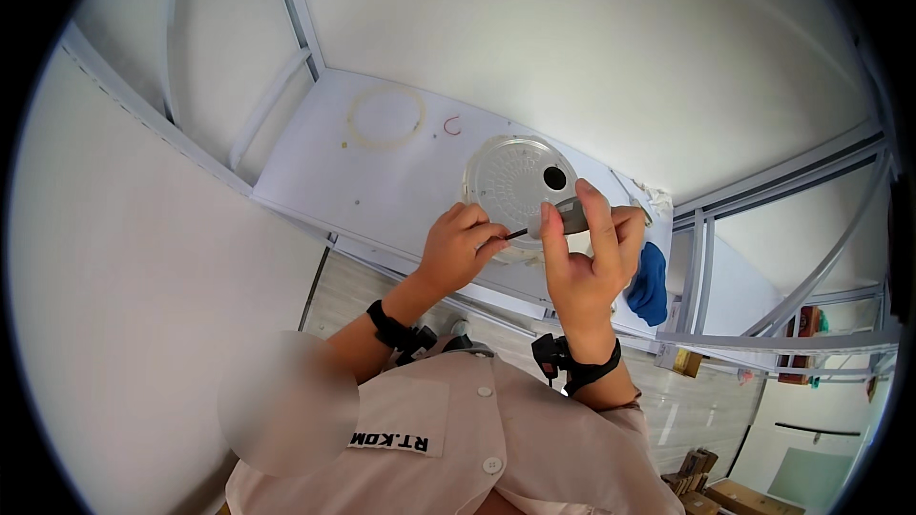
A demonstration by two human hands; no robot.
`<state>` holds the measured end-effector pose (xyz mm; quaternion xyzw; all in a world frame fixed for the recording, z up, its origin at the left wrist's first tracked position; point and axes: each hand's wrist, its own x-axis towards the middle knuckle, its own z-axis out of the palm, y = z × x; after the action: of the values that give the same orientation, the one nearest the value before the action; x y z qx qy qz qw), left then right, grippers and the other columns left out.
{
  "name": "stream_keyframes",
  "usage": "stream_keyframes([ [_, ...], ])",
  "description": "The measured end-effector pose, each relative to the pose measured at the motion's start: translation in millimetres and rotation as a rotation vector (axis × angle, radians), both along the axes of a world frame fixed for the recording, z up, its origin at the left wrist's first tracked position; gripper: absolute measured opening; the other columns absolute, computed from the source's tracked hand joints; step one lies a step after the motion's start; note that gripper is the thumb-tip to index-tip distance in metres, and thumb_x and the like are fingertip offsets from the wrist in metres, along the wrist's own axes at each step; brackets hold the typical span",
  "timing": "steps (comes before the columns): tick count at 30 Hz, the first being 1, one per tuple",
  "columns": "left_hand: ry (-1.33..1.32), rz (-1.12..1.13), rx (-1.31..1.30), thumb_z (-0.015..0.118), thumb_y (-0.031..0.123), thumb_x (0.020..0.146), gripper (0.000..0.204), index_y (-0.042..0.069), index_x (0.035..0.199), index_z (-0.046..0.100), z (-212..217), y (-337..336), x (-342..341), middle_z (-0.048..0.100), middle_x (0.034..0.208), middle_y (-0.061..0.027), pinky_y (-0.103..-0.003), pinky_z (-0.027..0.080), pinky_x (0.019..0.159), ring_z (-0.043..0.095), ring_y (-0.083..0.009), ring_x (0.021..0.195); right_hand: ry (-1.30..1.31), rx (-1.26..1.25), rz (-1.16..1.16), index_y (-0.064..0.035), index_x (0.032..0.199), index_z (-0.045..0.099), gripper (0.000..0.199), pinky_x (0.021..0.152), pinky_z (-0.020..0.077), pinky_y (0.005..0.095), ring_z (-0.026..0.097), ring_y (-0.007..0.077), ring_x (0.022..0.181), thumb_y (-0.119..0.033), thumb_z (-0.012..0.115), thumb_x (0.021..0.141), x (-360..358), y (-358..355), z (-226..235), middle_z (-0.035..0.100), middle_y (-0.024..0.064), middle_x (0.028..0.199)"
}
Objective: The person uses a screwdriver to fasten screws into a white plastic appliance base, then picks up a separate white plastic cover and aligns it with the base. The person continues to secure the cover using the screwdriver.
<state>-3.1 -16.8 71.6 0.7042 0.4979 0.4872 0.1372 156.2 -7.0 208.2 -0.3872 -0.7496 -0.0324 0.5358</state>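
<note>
A grey-handled tool [572,217] with a thin dark shaft, its exact kind unclear, is held between my hands above the table. The fingers of my right hand [593,262] are closed around its handle, the index finger raised along it. At the other end, my left hand [461,246] pinches the shaft near its tip between thumb and fingers. Just behind them lies a round silver metal lid [506,176] with an embossed pattern and a dark round hole near its right side. My hands hide part of the lid's near edge.
On the white table [315,162] are a pale ring [385,117] and a small curved red piece [451,125]. A blue cloth [649,284] hangs by the right end, with crumpled white material [656,197] behind it. Metal frame posts flank the table; cardboard boxes [754,498] sit on the floor.
</note>
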Motion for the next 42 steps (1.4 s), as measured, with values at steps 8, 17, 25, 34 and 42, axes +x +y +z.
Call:
stream_keyframes([
  [8, -0.027, -0.024, -0.053, 0.086, 0.017, 0.078, 0.019, 0.012, 0.096, 0.080, 1, 0, -2, 0.057, 0.086, -0.0006, -0.037, 0.048, 0.070, 0.055, -0.0233, 0.080, 0.056, -0.220, 0.300, -0.0050, 0.139, 0.063, 0.052, 0.088, 0.0523, 0.0384, 0.061, 0.0333, 0.110, -0.003, 0.076, 0.089, 9, 6, 14, 0.058, 0.0232, 0.127],
  [17, -0.024, -0.046, -0.070, 0.088, 0.020, 0.076, 0.022, 0.013, 0.096, 0.081, 1, 2, -1, 0.058, 0.088, 0.0001, -0.037, 0.050, 0.072, 0.056, -0.0223, 0.084, 0.059, -0.197, 0.415, -0.0008, 0.124, 0.070, 0.038, 0.082, 0.0556, 0.0339, 0.067, 0.0289, 0.100, -0.001, 0.080, 0.087, 25, 12, 10, 0.067, 0.0146, 0.117],
  [25, -0.017, 0.009, -0.039, 0.088, 0.021, 0.075, 0.021, 0.014, 0.093, 0.080, -2, 0, 1, 0.057, 0.086, 0.0004, -0.037, 0.049, 0.071, 0.056, -0.0219, 0.082, 0.046, -0.021, 0.267, -0.0042, 0.121, 0.071, 0.052, 0.069, 0.0483, 0.0297, 0.058, 0.0202, 0.084, -0.009, 0.093, 0.074, 12, 6, 2, 0.062, 0.0089, 0.100],
  [34, 0.075, 0.002, -0.017, 0.087, 0.024, 0.076, 0.026, 0.015, 0.100, 0.078, -2, -1, 1, 0.058, 0.091, -0.0008, -0.039, 0.050, 0.073, 0.057, -0.0237, 0.084, 0.062, -0.133, 0.201, -0.0022, 0.132, 0.062, 0.056, 0.070, 0.0480, 0.0320, 0.058, 0.0217, 0.085, -0.012, 0.088, 0.083, 7, 1, 4, 0.060, 0.0101, 0.099],
  [42, 0.302, 0.023, 0.006, 0.083, 0.037, 0.082, 0.050, 0.015, 0.126, 0.072, 13, 5, -31, 0.061, 0.115, -0.0072, -0.045, 0.049, 0.091, 0.060, -0.0300, 0.108, 0.222, -0.517, 0.429, -0.0034, 0.147, 0.043, 0.063, 0.089, 0.0522, 0.0321, 0.066, 0.0174, 0.099, -0.014, 0.077, 0.096, 19, 0, -1, 0.071, 0.0136, 0.113],
])
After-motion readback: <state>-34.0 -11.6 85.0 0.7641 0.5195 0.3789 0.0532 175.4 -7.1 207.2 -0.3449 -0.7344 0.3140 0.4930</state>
